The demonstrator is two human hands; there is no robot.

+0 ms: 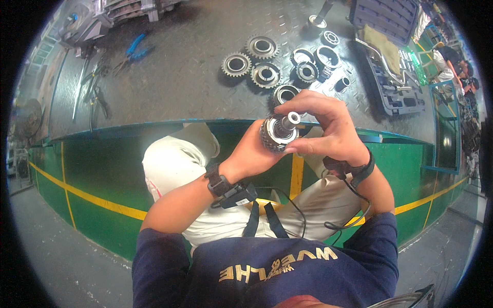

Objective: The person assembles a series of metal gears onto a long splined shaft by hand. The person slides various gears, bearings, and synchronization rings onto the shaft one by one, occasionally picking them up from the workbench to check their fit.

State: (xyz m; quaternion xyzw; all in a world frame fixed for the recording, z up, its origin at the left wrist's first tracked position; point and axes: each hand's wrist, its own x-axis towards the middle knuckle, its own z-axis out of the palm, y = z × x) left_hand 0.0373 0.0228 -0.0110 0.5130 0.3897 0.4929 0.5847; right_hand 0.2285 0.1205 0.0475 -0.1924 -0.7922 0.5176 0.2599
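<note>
While the left hand point(251, 152) wrapped the geared shaft point(280, 134) at the head camera's centre, the right hand point(335, 126) bracketed it from the other side, its fingers spread, the thumb point(308, 147) apparently against the rim and the forefinger point(298, 103) arched over the far side. Good handling probably meant letting the left fingers bear the weight, keeping the bare end uppermost, and resting the right fingers lightly, clear of the teeth. Since the shaft seemed to hang off the near edge of the tabletop point(179, 84), a slip could have dropped it.

Whether the right forefinger touched metal could not be told; the left fingertips and the shaft's lower end were hidden. Just beyond the fingers, the right hand partly covered a metal ring point(284, 94).
</note>
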